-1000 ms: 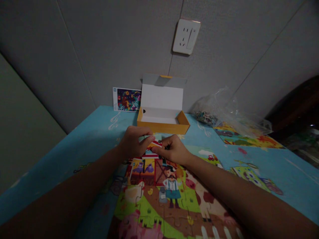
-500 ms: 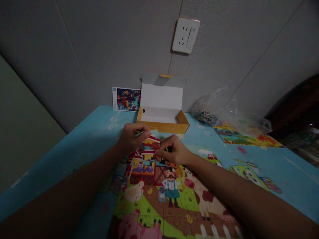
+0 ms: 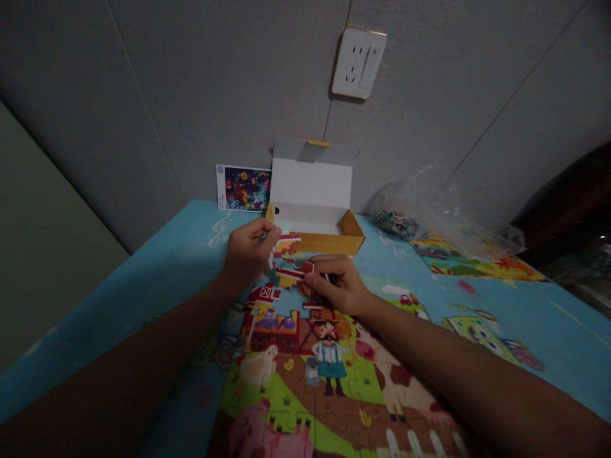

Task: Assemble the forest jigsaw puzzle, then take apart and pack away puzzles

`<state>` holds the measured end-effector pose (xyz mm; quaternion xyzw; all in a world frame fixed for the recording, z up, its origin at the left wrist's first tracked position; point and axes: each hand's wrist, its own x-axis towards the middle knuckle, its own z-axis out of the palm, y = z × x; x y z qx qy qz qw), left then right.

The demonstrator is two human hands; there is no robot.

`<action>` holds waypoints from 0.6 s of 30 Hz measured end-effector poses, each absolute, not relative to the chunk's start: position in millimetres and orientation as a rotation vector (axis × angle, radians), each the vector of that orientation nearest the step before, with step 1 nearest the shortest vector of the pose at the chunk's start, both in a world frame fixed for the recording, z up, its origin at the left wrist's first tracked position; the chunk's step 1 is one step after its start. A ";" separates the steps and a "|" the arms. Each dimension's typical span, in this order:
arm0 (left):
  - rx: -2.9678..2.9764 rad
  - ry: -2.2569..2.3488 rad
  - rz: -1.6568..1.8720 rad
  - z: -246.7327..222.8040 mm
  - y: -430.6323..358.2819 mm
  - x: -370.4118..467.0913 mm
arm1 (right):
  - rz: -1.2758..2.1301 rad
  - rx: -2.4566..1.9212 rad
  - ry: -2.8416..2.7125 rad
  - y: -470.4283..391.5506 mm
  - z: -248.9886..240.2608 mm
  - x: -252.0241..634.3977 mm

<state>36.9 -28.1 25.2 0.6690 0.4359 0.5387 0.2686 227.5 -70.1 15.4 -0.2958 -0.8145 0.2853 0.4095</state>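
Hands [image 3: 249, 253], each in a pinch on flat, knob-edged puzzle pieces [image 3: 290, 274]

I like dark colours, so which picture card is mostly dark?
The card standing left of the yellow box; the bright one lies flat, partly under the clear bag.

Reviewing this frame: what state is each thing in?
Left hand: pinching puzzle section
Right hand: fingers gripping striped section
Farm puzzle: partly joined, gap near far end
Box: open, lid raised
Clear bag: crumpled, contents visible
Picture card: upright
Socket: unused
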 end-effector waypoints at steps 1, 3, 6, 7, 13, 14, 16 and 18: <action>1.793 1.102 1.391 24.3 -28.3 38.2 | 0.689 -0.784 -2.015 -69.5 14.0 227.4; 1.762 0.991 1.289 22.1 -29.4 41.3 | 0.625 -0.910 -1.923 -67.8 10.9 226.6; 1.721 0.923 1.194 20.1 -31.7 45.4 | 0.603 -1.094 -1.788 -64.0 6.3 224.5; 1.709 0.914 1.144 19.8 -32.4 46.1 | 0.614 -1.139 -1.750 -62.4 5.0 223.8; 1.902 1.020 1.106 18.4 -34.5 44.7 | 0.546 -1.233 -1.524 -51.3 1.0 223.6; 1.984 1.031 1.109 18.0 -35.2 44.6 | 0.527 -1.220 -1.495 -50.0 1.0 223.9; 2.125 1.001 1.036 17.4 -38.1 46.2 | 0.502 -1.196 -1.446 -48.4 1.5 223.8; 2.167 0.923 0.933 16.8 -42.5 49.9 | 0.475 -1.191 -1.416 -48.0 2.1 222.6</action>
